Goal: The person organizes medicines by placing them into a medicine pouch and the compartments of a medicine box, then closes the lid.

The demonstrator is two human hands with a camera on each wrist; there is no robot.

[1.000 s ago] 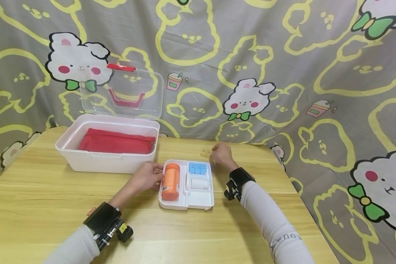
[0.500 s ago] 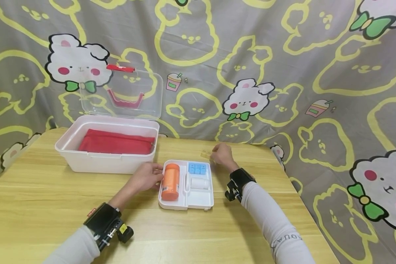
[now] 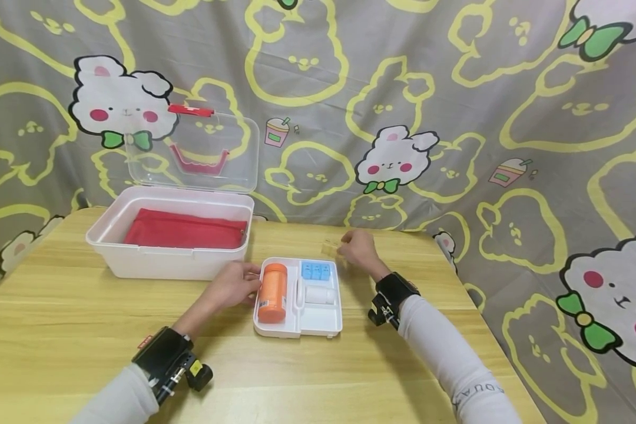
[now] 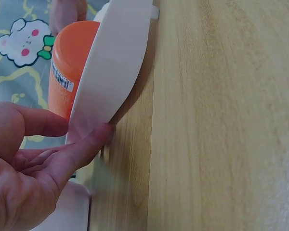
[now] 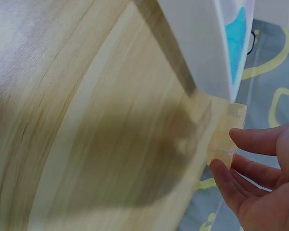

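Observation:
A white divided tray [image 3: 318, 321] sits on the table between the hands. In it are an orange bottle [image 3: 273, 294] lying on its side, a blue lidded pill box [image 3: 315, 271] and a small white bottle [image 3: 320, 295]. My left hand [image 3: 234, 284] touches the tray's left side; the left wrist view has its fingers [image 4: 94, 139] extended against the outer wall, near rim and base. Beyond the tray's far right corner, my right hand [image 3: 358, 249] pinches a translucent yellow pill box [image 5: 223, 142] between thumb and fingers, low over the table.
Behind on the left stands a white box [image 3: 169, 259] with its clear lid [image 3: 238, 147] raised. A red zipped pouch [image 3: 182, 228] lies inside it. A patterned curtain [image 3: 318, 88] hangs behind the wooden table [image 3: 275, 377].
The yellow pill box has tilted slightly in my right hand, and the right wrist has shifted a little to the right. My left hand stays at the tray.

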